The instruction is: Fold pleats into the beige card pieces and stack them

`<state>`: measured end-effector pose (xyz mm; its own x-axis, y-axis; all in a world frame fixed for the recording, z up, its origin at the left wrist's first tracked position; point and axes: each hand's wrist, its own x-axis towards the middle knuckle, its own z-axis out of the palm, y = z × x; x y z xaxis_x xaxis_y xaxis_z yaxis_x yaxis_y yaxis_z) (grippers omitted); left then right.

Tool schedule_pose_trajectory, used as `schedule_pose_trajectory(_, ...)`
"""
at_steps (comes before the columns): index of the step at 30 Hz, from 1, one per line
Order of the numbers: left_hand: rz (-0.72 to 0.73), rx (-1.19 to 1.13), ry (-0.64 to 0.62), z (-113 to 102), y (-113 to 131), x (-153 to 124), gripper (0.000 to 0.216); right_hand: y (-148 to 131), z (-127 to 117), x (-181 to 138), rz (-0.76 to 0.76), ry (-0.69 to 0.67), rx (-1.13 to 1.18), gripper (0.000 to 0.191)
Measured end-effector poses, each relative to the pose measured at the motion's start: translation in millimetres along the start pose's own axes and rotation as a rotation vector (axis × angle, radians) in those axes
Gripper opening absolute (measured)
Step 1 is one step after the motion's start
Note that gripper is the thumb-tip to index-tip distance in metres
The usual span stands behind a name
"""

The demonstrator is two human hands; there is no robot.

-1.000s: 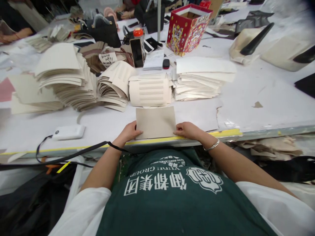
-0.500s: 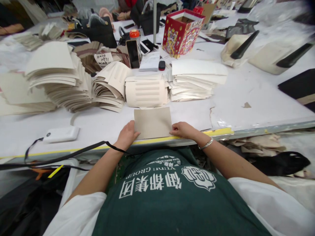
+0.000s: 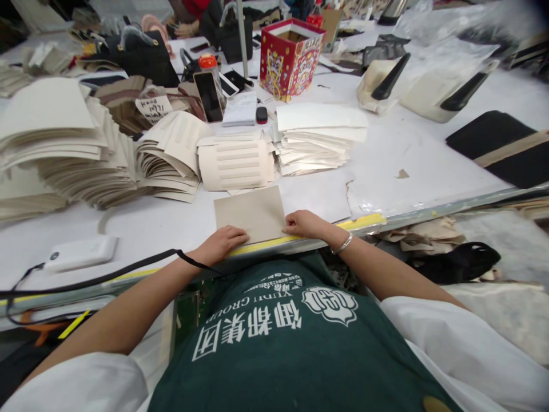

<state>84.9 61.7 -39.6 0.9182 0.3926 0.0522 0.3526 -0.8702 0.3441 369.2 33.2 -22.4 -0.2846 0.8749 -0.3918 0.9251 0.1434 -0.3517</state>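
Note:
A flat beige rectangular piece (image 3: 251, 210) lies at the near edge of the white table (image 3: 420, 166), right in front of me. My left hand (image 3: 223, 243) rests palm down on its near left corner, fingers stretched flat and together. My right hand (image 3: 302, 223) is at the piece's right near corner, its fingers curled and pinching the edge. A silver bracelet (image 3: 342, 246) is on my right wrist. Just beyond the piece sits a cream stack with ribbed slots (image 3: 235, 165).
Tall stacks of cream pieces (image 3: 64, 149) fill the left, and another stack (image 3: 319, 137) sits to the right. A white power bank (image 3: 81, 252) with a black cable lies at the left. Behind are a phone (image 3: 209, 96), a red box (image 3: 289, 57) and black bags (image 3: 146, 54).
My left hand has slid from the piece's left edge round to its near left corner and flattened. The right hand stays at the right corner. My view has swung to the right.

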Motion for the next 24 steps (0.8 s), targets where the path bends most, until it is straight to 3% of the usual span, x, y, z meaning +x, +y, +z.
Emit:
schedule_pose_trajectory(4, -0.223, -0.132, 0.285, 7, -2, 23, 0.031, 1, 1, 0, -0.003, 0.014, 0.000, 0.021)
schedule_pose_trajectory(8, -0.281, 0.004, 0.349, 17, -2, 64, 0.035, 0, -1, 0, -0.002, 0.007, 0.008, 0.021)
schedule_pose_trajectory(13, -0.229, 0.147, 0.243, 30, 2, 84, 0.049, 2, 2, -1, -0.008, 0.032, 0.008, 0.021)
schedule_pose_trajectory(17, 0.006, 0.162, 0.143, 32, 4, 81, 0.051, 4, 9, -1, -0.009, 0.078, -0.001, 0.021)
schedule_pose_trajectory(21, 0.194, 0.171, 0.029, 26, 6, 83, 0.040, 4, 11, -2, -0.011, 0.101, 0.003, 0.020)
schedule_pose_trajectory(24, 0.288, 0.192, -0.100, 19, 10, 87, 0.039, 7, 1, 1, -0.019, 0.034, 0.073, 0.017)
